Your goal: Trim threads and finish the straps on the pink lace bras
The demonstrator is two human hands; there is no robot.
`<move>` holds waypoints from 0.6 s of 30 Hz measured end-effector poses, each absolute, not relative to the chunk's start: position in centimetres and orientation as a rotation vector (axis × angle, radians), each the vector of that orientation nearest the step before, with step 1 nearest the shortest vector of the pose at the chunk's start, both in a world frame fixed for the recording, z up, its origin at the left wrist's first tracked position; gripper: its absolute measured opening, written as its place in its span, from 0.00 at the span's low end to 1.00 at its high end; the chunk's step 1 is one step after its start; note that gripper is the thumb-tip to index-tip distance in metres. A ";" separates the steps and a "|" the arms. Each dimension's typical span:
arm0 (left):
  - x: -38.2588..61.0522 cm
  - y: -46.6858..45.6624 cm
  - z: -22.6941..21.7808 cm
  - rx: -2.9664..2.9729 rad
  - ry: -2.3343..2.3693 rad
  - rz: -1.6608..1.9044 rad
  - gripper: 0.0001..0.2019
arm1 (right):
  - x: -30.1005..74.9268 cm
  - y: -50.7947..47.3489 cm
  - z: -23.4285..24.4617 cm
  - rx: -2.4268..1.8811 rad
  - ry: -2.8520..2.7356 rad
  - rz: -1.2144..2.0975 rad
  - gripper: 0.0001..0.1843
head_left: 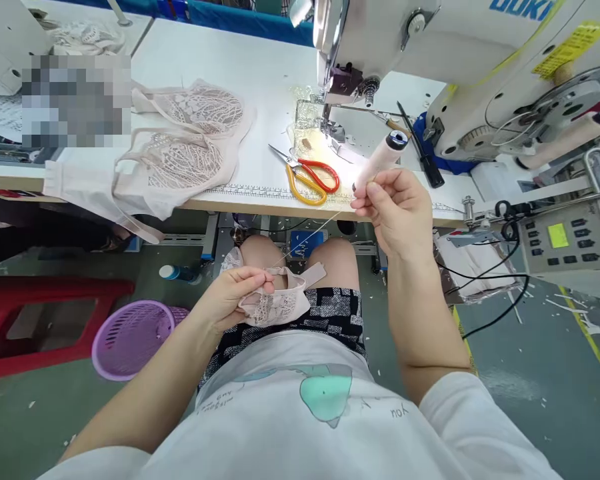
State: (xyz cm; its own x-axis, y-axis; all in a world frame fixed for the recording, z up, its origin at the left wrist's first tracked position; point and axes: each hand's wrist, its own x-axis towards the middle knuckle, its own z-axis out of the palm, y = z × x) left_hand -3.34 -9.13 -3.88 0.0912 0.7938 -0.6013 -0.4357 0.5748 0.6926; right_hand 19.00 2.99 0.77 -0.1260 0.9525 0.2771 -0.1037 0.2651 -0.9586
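My left hand (233, 293) pinches the edge of a pale pink lace bra (283, 303) over my lap. From there a thin light thread (307, 238) runs taut up to the right. My right hand (400, 210), at the table's front edge, has thumb and fingertips closed on the thread's other end. Just behind those fingertips stands a pale pink thread spool (379, 162) with a dark top, tilted in this view. Small scissors (314, 177) with red and yellow handles lie open on the table, left of the spool.
A sewing machine (380, 40) stands at the back right, its control panel (560, 240) farther right. More lace bras (195, 157) lie on the left, partly overhanging the edge. A black-handled tool (425, 153) rests near the machine. A purple basket (130, 340) and red stool (45, 287) are below left.
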 end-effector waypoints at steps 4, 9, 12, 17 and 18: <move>-3.6 -9.1 -3.9 0.383 1.164 0.951 0.13 | 19.6 2.6 0.0 -0.930 -1.316 1.153 0.07; -3.9 -9.1 -4.0 0.436 1.193 0.968 0.14 | 20.3 2.2 -0.5 -0.975 -1.259 1.119 0.07; -3.6 -9.0 -3.9 0.506 1.215 0.971 0.13 | 20.2 1.4 -0.3 -1.003 -1.294 1.126 0.05; -2.6 -8.9 -3.1 0.749 1.296 0.884 0.09 | 17.5 -2.3 -0.7 -1.018 -1.661 1.446 0.02; -2.4 -8.9 -3.0 0.838 1.319 0.846 0.08 | 16.8 -3.1 -1.1 -1.001 -1.752 1.582 0.02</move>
State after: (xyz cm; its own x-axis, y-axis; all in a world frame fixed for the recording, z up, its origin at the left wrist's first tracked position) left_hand -2.40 -8.92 -2.98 0.0635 0.8875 -0.4564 -0.0443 0.4594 0.8871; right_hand 16.80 -3.10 -1.13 -0.5577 0.8271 -0.0696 0.1536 0.0204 -0.9879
